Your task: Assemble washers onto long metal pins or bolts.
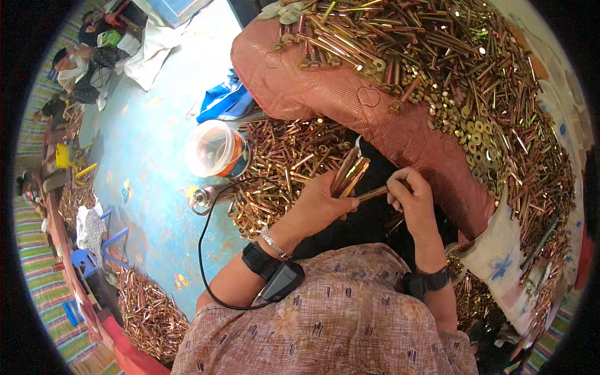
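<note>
A bundle of long, coppery-gold bolts sticks up from the left hand, which is closed around it above the person's lap. One single bolt bridges the two hands: the right hand pinches its far end, while the near end meets the left thumb. Just beyond the left hand, a loose floor pile of bolts spreads close to the wrist. A reddish mesh-covered cushion curves in front of the hands, standing between them and a big heap of bolts; washers lie along that heap's near edge. A clear-rimmed bucket stands against the floor pile, with a blue-and-white cloth behind it. A black cable loops from the device at the left wrist toward the pile, crossing the blue floor. Farther off, other people sit at the upper left.
</note>
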### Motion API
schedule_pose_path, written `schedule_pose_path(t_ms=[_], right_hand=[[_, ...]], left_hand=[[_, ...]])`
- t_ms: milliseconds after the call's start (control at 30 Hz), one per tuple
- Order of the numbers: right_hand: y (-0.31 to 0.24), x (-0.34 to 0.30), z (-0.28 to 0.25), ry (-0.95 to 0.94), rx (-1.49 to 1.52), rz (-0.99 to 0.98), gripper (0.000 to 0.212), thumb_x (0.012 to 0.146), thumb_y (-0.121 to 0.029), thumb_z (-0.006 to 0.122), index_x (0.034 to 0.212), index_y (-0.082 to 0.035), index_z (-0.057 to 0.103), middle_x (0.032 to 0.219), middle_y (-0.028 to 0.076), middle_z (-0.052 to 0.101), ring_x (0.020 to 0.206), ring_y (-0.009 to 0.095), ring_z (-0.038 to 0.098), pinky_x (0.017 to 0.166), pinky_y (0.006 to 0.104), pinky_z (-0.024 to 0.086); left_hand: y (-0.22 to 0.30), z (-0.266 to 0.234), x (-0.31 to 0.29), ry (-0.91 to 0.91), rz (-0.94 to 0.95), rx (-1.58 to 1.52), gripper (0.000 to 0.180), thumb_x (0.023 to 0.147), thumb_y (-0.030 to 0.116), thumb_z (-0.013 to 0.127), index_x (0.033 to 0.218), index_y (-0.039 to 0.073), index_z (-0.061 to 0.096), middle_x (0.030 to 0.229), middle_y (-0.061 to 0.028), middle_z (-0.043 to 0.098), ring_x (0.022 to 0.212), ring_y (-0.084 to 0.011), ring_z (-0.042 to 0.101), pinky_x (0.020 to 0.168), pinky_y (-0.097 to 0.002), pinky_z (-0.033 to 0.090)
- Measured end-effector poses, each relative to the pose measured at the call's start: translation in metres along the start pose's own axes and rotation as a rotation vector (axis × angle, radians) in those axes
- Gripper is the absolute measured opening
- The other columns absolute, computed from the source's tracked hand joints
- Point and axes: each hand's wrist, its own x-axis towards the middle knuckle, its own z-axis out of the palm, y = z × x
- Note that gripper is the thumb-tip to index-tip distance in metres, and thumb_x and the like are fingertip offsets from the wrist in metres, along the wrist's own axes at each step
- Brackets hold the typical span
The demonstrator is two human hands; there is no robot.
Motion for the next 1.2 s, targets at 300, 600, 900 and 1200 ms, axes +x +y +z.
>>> schedule_pose_path(t_ms=[300,600,900,1200], right_hand=[[0.001,0.002,0.009,0.026,-0.071,0.133,0.011,0.087,-0.016,0.054,0.083,-0.005,0.053,0.06,-0.002,0.048,0.051,0.005,0.042,0.047,0.0205,0.034],[0.007,0.008,0.016,0.017,-0.185,0.062,0.021,0.084,-0.02,0.058,0.075,-0.003,0.054,0.056,0.002,0.051,0.05,0.009,0.046,0.048,0.0256,0.038],[0.01,0.014,0.015,-0.048,-0.245,0.081,0.015,0.085,-0.017,0.056,0.084,-0.003,0.053,0.065,0.004,0.051,0.057,0.011,0.047,0.053,0.0265,0.04],[0.023,0.022,0.013,0.007,-0.255,0.015,0.018,0.086,-0.018,0.056,0.082,-0.001,0.052,0.06,0.006,0.05,0.052,0.011,0.047,0.049,0.0279,0.039]], left_hand=[[-0.022,-0.005,0.005,0.112,0.234,0.347,0.025,0.074,0.009,0.067,0.089,-0.002,0.052,0.069,-0.0019,0.054,0.055,-0.0083,0.049,0.049,-0.0238,0.042],[-0.011,-0.011,-0.001,0.121,0.007,0.308,0.029,0.073,0.01,0.066,0.093,-0.004,0.051,0.069,-0.0061,0.055,0.057,-0.0118,0.052,0.052,-0.027,0.043],[-0.008,-0.005,-0.001,0.132,-0.018,0.077,0.025,0.073,0.007,0.065,0.092,-0.001,0.051,0.068,-0.0014,0.053,0.054,-0.0078,0.05,0.048,-0.0213,0.04],[-0.004,-0.002,0.005,0.105,-0.023,0.073,0.021,0.076,0.006,0.062,0.094,-0.001,0.052,0.068,-0.0019,0.055,0.055,-0.0075,0.049,0.048,-0.0205,0.038]])
